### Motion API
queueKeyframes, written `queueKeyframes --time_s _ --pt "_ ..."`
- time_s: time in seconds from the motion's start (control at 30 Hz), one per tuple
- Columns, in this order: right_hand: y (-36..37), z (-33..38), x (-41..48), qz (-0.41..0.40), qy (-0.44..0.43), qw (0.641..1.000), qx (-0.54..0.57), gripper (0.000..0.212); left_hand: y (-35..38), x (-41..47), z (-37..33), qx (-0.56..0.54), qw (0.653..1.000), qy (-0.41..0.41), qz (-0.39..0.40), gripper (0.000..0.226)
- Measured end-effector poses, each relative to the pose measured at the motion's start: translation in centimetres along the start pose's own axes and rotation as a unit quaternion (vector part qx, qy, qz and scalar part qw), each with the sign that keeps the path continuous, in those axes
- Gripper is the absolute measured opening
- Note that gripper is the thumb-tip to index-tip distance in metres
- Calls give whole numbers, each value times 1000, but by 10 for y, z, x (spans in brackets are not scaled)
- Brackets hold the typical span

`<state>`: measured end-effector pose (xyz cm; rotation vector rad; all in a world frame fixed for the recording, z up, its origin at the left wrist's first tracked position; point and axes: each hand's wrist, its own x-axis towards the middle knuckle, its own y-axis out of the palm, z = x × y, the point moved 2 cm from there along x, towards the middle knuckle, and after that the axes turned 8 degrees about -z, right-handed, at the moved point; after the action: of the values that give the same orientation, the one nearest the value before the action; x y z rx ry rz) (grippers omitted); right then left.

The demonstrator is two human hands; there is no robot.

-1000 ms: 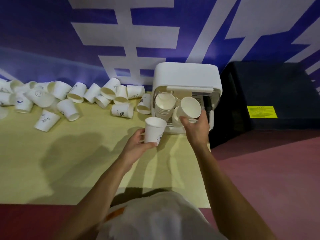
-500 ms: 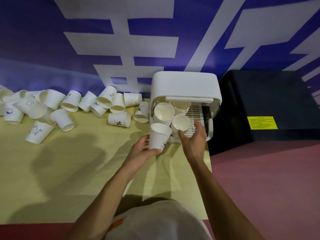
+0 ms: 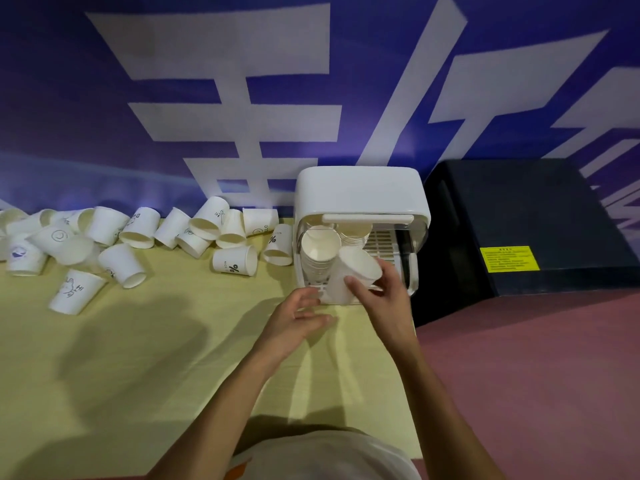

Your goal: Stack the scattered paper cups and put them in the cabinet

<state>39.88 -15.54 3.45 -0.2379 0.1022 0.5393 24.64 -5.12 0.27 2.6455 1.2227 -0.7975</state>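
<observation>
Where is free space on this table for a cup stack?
Bare: the near yellow table, between the scattered cups behind and the front edge. Crowded: the back left strip, and the cabinet mouth.

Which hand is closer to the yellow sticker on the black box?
Right. The right hand, holding a paper cup, is left of the yellow sticker; the left hand is farther left, over the table.
</observation>
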Motion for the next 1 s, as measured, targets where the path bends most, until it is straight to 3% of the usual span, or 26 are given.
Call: queueKeyframes --time_s 0.17,0.6,0.77,0.9,1.0 --pt "-9 12 13 -95 -37 995 -17 53 -8 -4 3 11 1000 -20 -7 54" --pt "22 -24 34 -83 -64 977 -184 63 -13 -8 2 21 999 -29 -24 39" --pt "21 -27 34 -82 -44 965 -247 80 -16 -13 1 23 999 -24 -24 39" --pt "25 -9 4 -117 -123 961 -217 56 -25 -16 5 23 999 -27 -33 35" --pt "51 -6 -21 -65 -124 973 -183 38 -42 -13 8 21 997 -32 -61 35"
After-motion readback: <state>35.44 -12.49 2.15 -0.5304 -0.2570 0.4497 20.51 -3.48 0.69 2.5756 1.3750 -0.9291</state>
